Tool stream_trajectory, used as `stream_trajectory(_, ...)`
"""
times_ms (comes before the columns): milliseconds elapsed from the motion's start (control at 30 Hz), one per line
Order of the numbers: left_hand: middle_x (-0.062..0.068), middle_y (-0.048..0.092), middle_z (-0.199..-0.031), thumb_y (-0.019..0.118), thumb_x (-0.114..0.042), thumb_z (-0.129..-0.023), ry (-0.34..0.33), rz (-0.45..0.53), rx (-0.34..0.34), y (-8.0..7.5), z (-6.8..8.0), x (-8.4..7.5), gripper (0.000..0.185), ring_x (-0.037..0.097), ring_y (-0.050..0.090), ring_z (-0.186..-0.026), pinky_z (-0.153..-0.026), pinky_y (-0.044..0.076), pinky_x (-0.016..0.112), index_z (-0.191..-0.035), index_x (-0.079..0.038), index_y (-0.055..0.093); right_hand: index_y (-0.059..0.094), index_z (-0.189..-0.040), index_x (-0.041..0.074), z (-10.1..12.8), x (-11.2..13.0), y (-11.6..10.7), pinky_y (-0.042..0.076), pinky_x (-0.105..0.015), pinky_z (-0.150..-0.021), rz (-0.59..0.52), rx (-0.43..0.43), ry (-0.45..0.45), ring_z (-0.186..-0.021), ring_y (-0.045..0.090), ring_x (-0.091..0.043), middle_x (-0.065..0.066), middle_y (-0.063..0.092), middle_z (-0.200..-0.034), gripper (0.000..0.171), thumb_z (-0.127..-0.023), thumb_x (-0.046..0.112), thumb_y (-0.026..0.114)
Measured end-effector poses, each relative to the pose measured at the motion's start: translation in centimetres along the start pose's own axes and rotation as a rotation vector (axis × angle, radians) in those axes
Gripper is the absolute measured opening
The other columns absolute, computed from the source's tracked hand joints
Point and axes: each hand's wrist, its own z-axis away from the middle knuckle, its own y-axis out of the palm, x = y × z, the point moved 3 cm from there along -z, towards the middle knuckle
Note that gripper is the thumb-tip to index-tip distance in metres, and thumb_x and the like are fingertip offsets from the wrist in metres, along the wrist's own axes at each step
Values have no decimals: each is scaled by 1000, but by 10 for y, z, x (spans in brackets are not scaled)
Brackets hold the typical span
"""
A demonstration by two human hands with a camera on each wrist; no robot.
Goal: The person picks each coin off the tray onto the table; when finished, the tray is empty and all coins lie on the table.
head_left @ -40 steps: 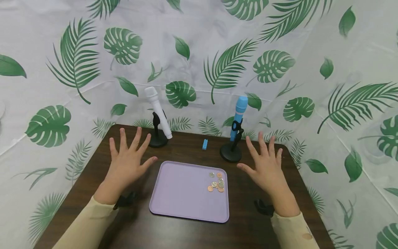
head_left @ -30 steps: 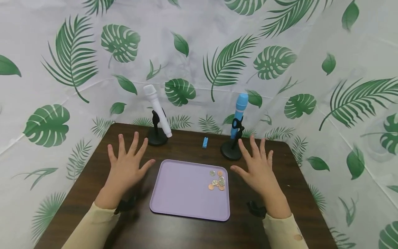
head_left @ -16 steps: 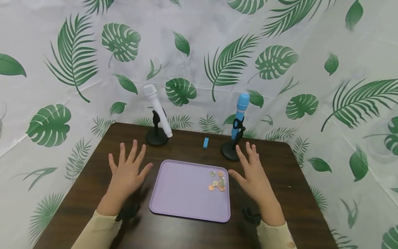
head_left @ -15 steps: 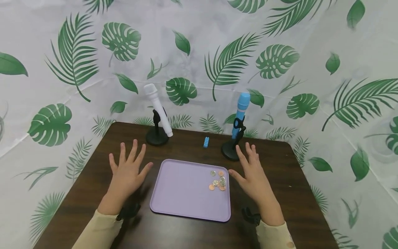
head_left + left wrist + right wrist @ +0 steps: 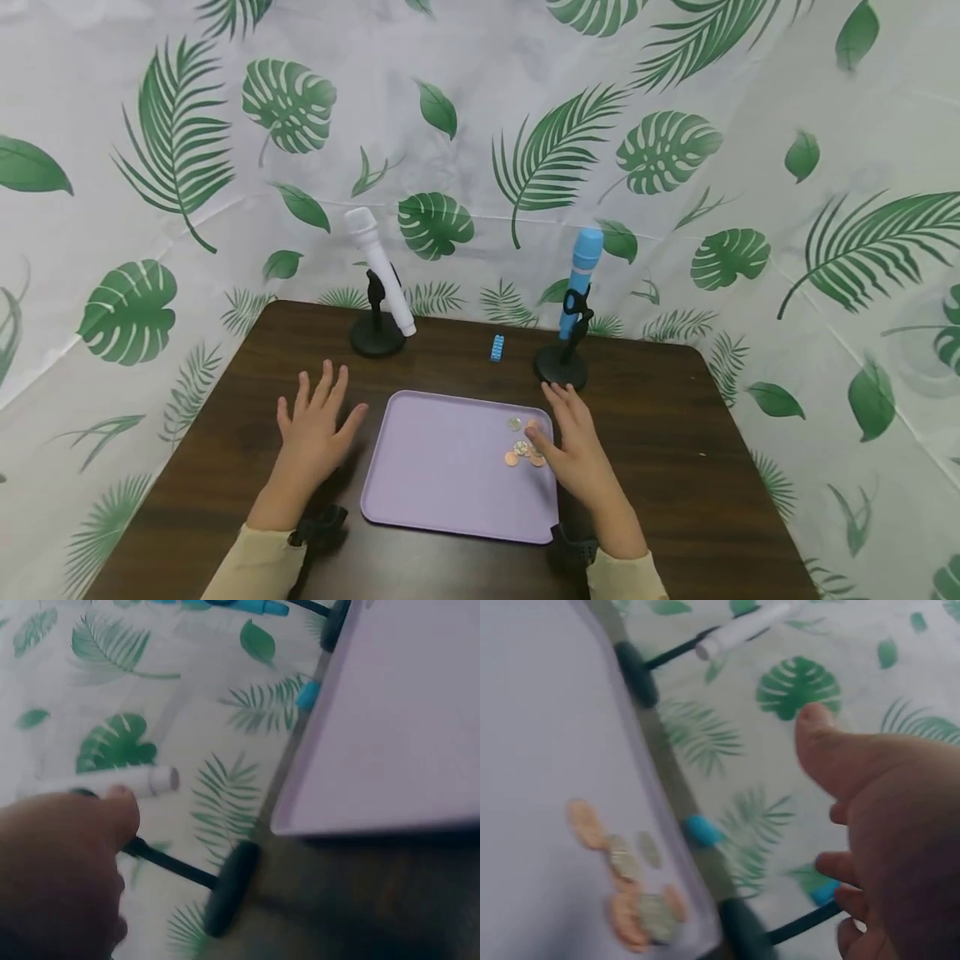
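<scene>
My left hand point(image 5: 311, 437) is held with fingers spread to the left of a lilac tray point(image 5: 450, 475), holding nothing. My right hand point(image 5: 577, 454) reaches over the tray's right edge, fingers extended and close together, also holding nothing. Several copper and silver coins point(image 5: 521, 448) lie in the tray's back right part; the right thumb partly covers some in the head view. In the right wrist view the coins point(image 5: 622, 859) show blurred, apart from the fingers. The left wrist view has the left hand point(image 5: 60, 862) beside the tray point(image 5: 397, 750).
A white microphone point(image 5: 381, 271) leans in a black stand point(image 5: 377, 335) at the back left. A blue microphone point(image 5: 581, 279) stands in another black stand point(image 5: 561, 367) behind the right hand. Between them lies a small blue toy brick point(image 5: 497, 348). A leaf-print cloth point(image 5: 435, 108) hangs behind the table.
My right hand has moved left and nearer, from beside the tray to over its right edge, its fingers drawing together. My left hand has come slightly nearer. The coins stay put.
</scene>
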Motion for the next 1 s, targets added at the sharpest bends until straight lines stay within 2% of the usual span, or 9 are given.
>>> stream_trajectory(100, 16, 15, -184, 50, -51, -114, 49, 75, 16, 12, -9, 3, 78, 53, 8, -169, -127, 3, 84, -175, -12, 21, 54, -160, 18, -1, -11, 9, 42, -67, -122, -143, -26, 51, -153, 43, -38, -14, 54, -160, 60, -105, 34, 74)
stream_trajectory(200, 17, 23, -182, 50, -44, -116, 84, 187, 43, 24, -18, 9, 73, 48, 16, -169, -133, 7, 76, -174, -8, 23, 65, -149, 16, -2, -25, 18, 51, -40, -101, -296, -93, 120, -124, 56, -28, -11, 65, -139, 46, -105, 26, 74)
stream_trajectory(300, 18, 30, -179, 49, -39, -117, 50, 357, 64, 33, -22, 16, 68, 45, 20, -169, -136, 8, 69, -173, -7, 27, 70, -143, 13, -1, -38, 30, 45, -25, -81, -398, -121, 161, -103, 55, -20, -9, 67, -123, 40, -104, 23, 76)
stream_trajectory(367, 19, 37, -176, 50, -34, -117, 14, 460, 54, 37, -20, 19, 64, 44, 23, -168, -137, 8, 67, -172, -5, 30, 73, -140, 13, 0, -46, 37, 42, -21, -75, -411, -110, 173, -93, 51, -17, -7, 65, -115, 40, -102, 25, 79)
stream_trajectory(433, 21, 44, -171, 52, -31, -117, 18, 502, 40, 39, -19, 18, 62, 45, 27, -166, -137, 10, 67, -169, -3, 35, 75, -136, 15, 1, -51, 42, 41, -19, -71, -387, -96, 177, -87, 49, -14, -6, 62, -106, 39, -100, 27, 82)
stream_trajectory(500, 21, 47, -170, 53, -32, -116, 48, 472, 44, 43, -19, 15, 60, 45, 30, -165, -137, 11, 67, -167, -2, 39, 78, -132, 17, 1, -54, 42, 42, -20, -67, -344, -94, 179, -84, 49, -15, -6, 59, -98, 38, -96, 25, 86)
stream_trajectory(600, 20, 48, -169, 56, -35, -115, 108, 358, 65, 47, -18, 11, 59, 44, 35, -163, -136, 12, 67, -165, -5, 46, 81, -126, 20, 3, -54, 43, 44, -21, -66, -242, -78, 178, -82, 51, -15, -1, 56, -88, 38, -90, 22, 92)
stream_trajectory(800, 20, 54, -165, 64, -26, -110, 132, 240, 57, 50, -18, 11, 52, 41, 39, -162, -136, 13, 66, -159, -10, 56, 84, -114, 26, 0, -48, 48, 43, -27, -74, -1, -22, 103, -88, 51, -12, 11, 55, -81, 29, -87, 24, 94)
stream_trajectory(1000, 20, 57, -162, 65, -25, -110, 143, 224, 36, 51, -15, 14, 51, 42, 41, -161, -135, 15, 68, -158, -9, 58, 80, -101, 26, 0, -45, 51, 43, -28, -75, 18, -24, 115, -88, 51, -13, 9, 56, -81, 21, -86, 21, 94)
